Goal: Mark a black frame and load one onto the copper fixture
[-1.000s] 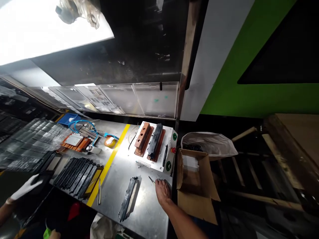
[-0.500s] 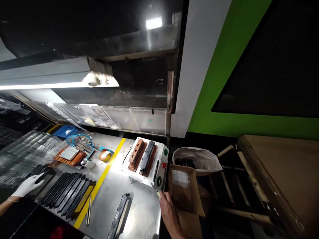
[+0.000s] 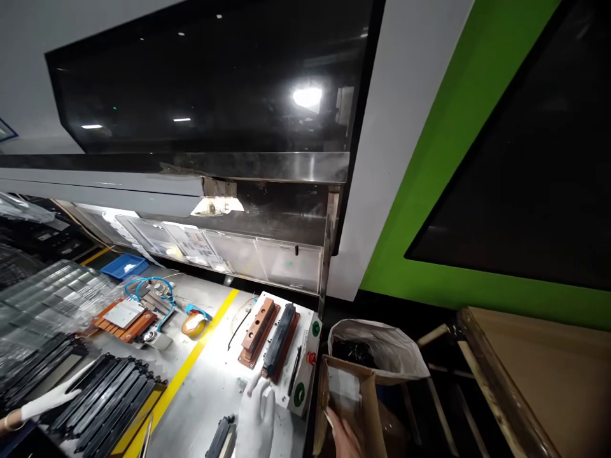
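Note:
My left hand [image 3: 256,410], in a white glove, reaches over the steel table at bottom centre. Its fingers are partly spread, with the tips at the near end of a long black plastic part [image 3: 280,340]; whether they touch it I cannot tell. That part lies in a brown fixture on a white plate. Beside it stands a second brown fixture [image 3: 259,334] with round holes. My bare right hand [image 3: 344,439] is over the cardboard box at the lower edge, its fingers closed round a small pale thing, mostly hidden. Another black part [image 3: 220,436] lies left of my gloved hand.
A co-worker's white-gloved hand [image 3: 50,399] is beside several black parts [image 3: 102,407] at left. Right of the table stand a cardboard box [image 3: 377,407] and a white bag [image 3: 403,346]. Green buttons [image 3: 299,394] and a red one [image 3: 311,359] edge the plate.
My left gloved hand has come into view at the fixture. My right hand has moved from the table's edge down and right, over the box. The view has tilted upward.

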`<state>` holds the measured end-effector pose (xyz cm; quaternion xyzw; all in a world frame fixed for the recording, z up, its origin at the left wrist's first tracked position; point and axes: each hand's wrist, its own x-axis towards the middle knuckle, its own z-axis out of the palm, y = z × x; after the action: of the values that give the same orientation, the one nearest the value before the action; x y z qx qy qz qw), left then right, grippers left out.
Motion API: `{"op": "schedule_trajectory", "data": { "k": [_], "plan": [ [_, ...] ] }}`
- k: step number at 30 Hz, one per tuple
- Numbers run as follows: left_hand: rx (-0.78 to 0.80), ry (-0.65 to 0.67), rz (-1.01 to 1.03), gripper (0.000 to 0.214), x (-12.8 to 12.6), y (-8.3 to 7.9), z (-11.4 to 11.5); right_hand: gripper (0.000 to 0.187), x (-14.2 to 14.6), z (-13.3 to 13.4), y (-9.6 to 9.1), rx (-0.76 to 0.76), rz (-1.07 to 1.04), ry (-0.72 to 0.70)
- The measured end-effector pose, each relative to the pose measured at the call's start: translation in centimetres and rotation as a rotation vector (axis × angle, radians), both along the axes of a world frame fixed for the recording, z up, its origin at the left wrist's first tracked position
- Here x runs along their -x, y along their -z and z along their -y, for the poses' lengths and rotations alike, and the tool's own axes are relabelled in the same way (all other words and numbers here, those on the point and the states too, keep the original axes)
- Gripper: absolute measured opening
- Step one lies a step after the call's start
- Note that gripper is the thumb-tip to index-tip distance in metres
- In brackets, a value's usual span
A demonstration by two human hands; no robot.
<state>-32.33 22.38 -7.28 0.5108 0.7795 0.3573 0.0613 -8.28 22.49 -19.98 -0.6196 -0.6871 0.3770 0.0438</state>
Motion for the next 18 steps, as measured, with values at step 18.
{"op": "schedule_trajectory", "data": {
  "k": [18],
  "plan": [
    [0.36, 0.243, -0.23, 0.047, 0.8, 0.6, -12.2, 0.058, 10.7, -17.1, -14.7, -0.444, 0.053, -0.307]
  ]
}}
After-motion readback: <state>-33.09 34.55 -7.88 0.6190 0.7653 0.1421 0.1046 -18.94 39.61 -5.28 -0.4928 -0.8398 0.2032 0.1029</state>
